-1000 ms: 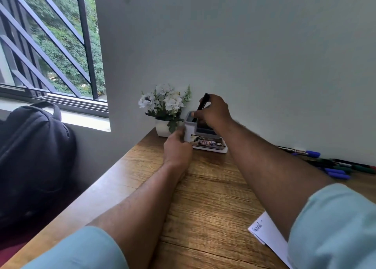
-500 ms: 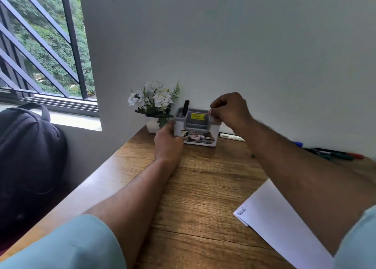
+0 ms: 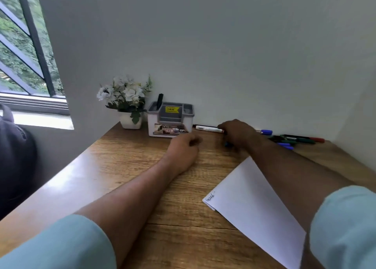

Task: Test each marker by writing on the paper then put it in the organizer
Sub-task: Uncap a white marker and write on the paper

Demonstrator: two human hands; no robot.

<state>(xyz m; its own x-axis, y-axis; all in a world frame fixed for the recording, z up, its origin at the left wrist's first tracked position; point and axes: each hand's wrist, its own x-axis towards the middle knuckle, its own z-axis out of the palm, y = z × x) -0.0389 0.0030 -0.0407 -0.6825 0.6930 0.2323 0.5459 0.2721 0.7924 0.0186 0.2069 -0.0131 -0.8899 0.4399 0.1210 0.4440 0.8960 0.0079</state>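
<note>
We work at a wooden desk (image 3: 126,167) set in a corner, with a pale wall (image 3: 223,55) behind it and a barred window (image 3: 26,51) on the left, green leaves beyond the bars. A dark backpack (image 3: 14,156) sits below the sill, off the desk's left edge.

Against the wall stands a white pot of white flowers (image 3: 127,102), and just beside it, to the right, the organizer (image 3: 170,119), white-walled with a grey insert and a yellow sticker. One black marker (image 3: 159,102) stands upright in its left compartment. A white-barrelled marker (image 3: 207,128) lies flat along the wall between the organizer and our right hand. Further right, a loose heap of markers (image 3: 295,139), blue, green, black and red-capped, lies near the wall. The paper (image 3: 250,203) rests on the desk at lower right, a short scribble at its near-left corner, and our right forearm crosses over its far edge.

Our left hand (image 3: 184,148) rests on the wood just in front of the organizer, fingers loosely curled and holding nothing. Our right hand (image 3: 237,133) reaches palm-down to the desk beside the heap, fingers bent over something blue at its underside; we cannot tell whether it grips it.
</note>
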